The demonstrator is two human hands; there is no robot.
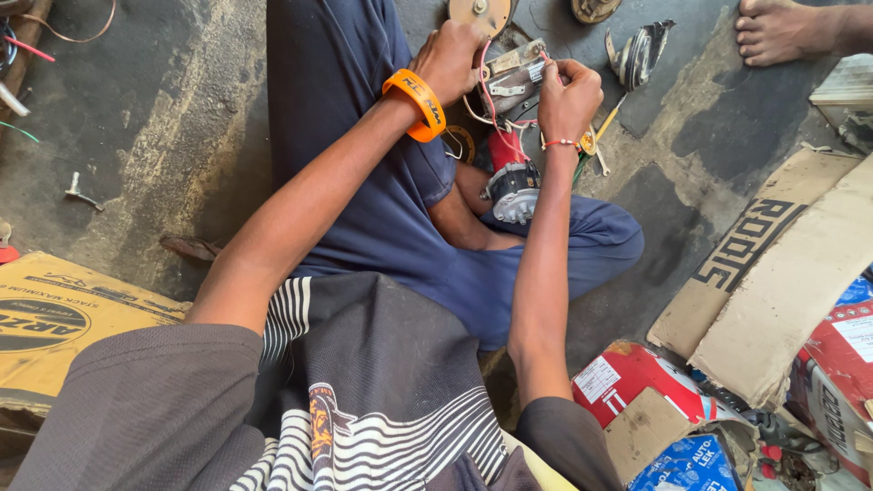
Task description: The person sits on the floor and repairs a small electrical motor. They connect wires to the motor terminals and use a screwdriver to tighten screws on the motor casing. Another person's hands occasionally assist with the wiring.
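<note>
A: Report the position and state of the hands.

B: The left hand (452,56) is closed around the left side of a small metal assembly (515,84) with attached wires. An orange wristband (416,103) sits on that wrist. The right hand (569,95) grips the right side of the same assembly, fingers curled tight at its upper edge. Both hands are closed narrow on the part; neither is spread open.

A: Location of the assembly?

B: Directly between the two hands, touching both, above the person's crossed legs in blue trousers (382,182). Pink and white wires (486,91) run across its face, just beside the left hand.

A: Items below the hands?

B: A red cylindrical motor body with a grey ribbed end (512,182) lies just below the assembly, between the forearms, resting against the leg. Whether the wires join it cannot be determined.

A: Items beside the right hand?

B: A yellow-handled tool (607,118) lies on the floor just right of the right hand. A curved dark cover piece (642,53) lies further right. Another person's bare foot (780,29) rests on the floor, well apart from the hands.

A: Beyond the left hand?

B: A round metal disc (480,13) sits just above it. Flattened cardboard (773,264) and red boxes (637,382) lie to the lower right.
</note>
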